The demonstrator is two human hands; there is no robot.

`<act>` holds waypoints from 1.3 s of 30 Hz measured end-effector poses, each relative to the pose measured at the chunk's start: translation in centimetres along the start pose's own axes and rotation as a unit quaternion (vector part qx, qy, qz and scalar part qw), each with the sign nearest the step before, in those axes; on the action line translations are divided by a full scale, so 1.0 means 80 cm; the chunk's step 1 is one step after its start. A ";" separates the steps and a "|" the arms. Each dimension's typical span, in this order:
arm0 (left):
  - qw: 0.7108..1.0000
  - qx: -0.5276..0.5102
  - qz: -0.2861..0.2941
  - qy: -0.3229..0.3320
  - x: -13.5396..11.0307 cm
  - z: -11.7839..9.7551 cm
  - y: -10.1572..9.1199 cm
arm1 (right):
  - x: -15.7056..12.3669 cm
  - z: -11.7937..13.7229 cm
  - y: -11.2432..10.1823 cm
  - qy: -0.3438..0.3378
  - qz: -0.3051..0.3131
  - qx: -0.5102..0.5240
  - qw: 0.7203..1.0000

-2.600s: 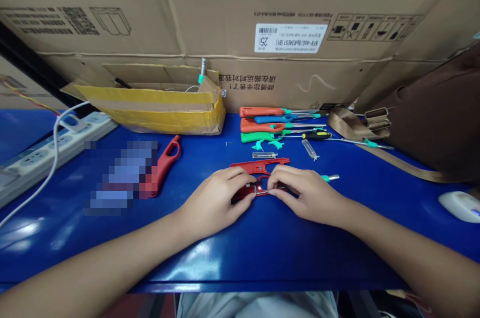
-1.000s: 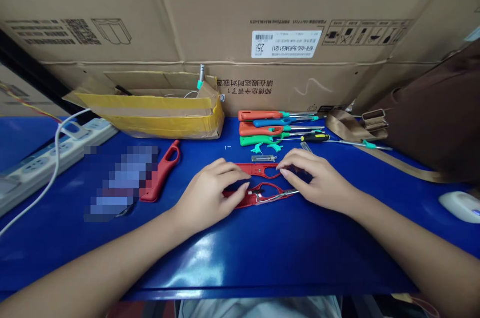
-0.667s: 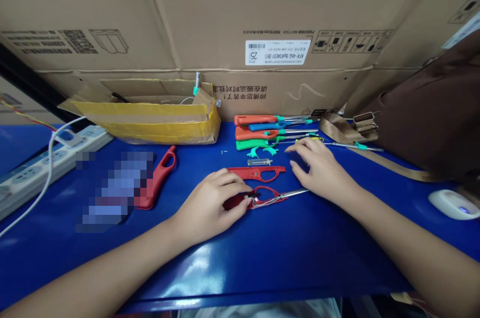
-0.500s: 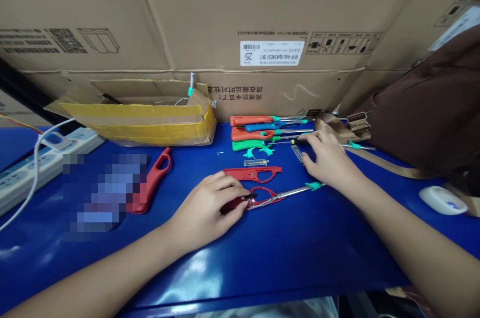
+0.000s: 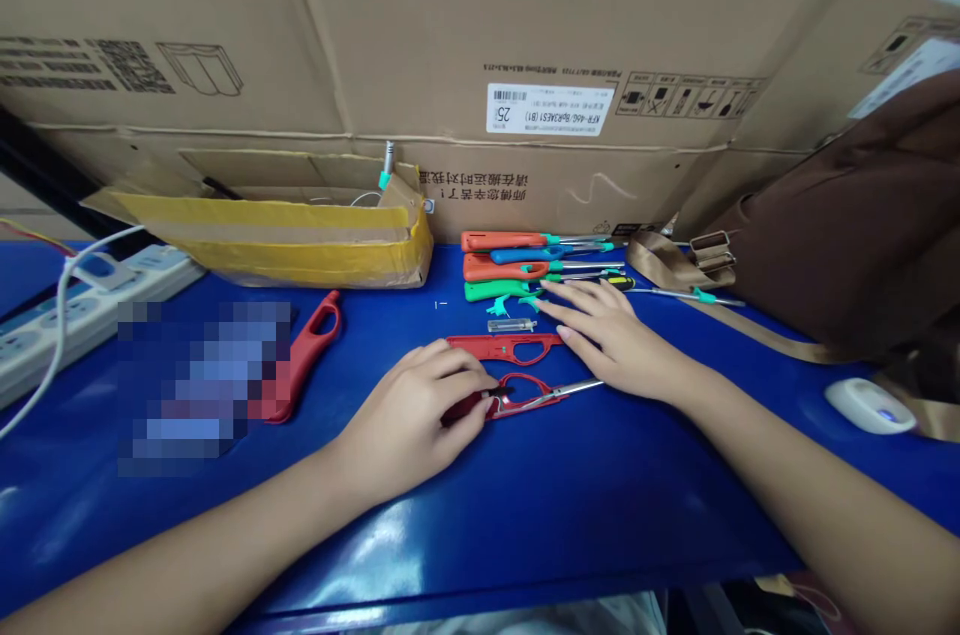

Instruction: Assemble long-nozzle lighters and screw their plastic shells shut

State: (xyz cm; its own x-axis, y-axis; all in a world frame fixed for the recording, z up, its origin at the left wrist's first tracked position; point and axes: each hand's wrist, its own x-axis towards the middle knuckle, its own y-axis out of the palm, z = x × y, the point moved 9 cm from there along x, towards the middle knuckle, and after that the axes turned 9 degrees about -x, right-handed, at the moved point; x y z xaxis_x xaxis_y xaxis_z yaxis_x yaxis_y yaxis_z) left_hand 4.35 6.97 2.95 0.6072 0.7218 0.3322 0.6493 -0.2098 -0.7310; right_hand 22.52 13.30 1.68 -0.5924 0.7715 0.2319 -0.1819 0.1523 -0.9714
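Observation:
My left hand (image 5: 420,405) rests on the blue table (image 5: 525,515), its fingers pressed down on the left end of a red lighter half-shell (image 5: 517,397) with a metal tube sticking out to the right. A second red half-shell (image 5: 504,348) lies just behind it. My right hand (image 5: 611,340) lies palm down with fingers stretched out, fingertips reaching toward small teal parts (image 5: 517,302) and a clear plastic tube (image 5: 511,325). The right hand holds nothing.
Several stick lighters with orange, blue and green handles (image 5: 510,265) lie in a row at the back. A taped cardboard tray (image 5: 285,235), a power strip (image 5: 82,300), another red lighter body (image 5: 304,360), a brown bag (image 5: 847,235) and a white mouse (image 5: 866,405) surround the area. A large cardboard box (image 5: 480,45) stands behind.
My right hand left the red shell, reached to the back right near the screwdriver, then swung back left toward the teal parts. My left hand stayed on the shell.

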 end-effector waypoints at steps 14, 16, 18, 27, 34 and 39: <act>1.000 -0.020 0.010 -0.002 -0.003 -0.001 0.006 | 0.001 -0.003 -0.022 -0.007 -0.036 0.004 0.999; 1.000 -0.022 0.012 0.000 -0.003 -0.002 0.007 | 0.002 0.002 -0.013 -0.023 -0.011 0.012 1.000; 1.000 -0.024 0.012 0.001 -0.002 -0.003 0.007 | 0.002 0.003 -0.008 -0.025 0.003 0.014 1.000; 1.000 -0.018 0.007 0.009 -0.003 -0.007 0.004 | 0.002 -0.020 -0.010 0.033 -0.022 0.020 0.999; 1.000 -0.027 -0.001 0.010 -0.003 -0.009 0.004 | -0.001 -0.014 -0.041 0.084 -0.108 0.188 0.973; 0.998 -0.054 -0.037 0.018 -0.004 -0.012 -0.002 | -0.004 0.014 -0.023 0.145 -0.062 0.511 0.845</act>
State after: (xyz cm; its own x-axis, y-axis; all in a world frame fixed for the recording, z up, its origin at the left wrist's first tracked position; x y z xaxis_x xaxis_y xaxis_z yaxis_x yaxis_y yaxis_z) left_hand 4.52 6.17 3.52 0.5714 0.7135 0.4056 0.7370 -0.2287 -0.6360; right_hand 22.16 12.11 3.44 -0.3292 0.9301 0.1628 -0.8988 -0.2558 -0.3561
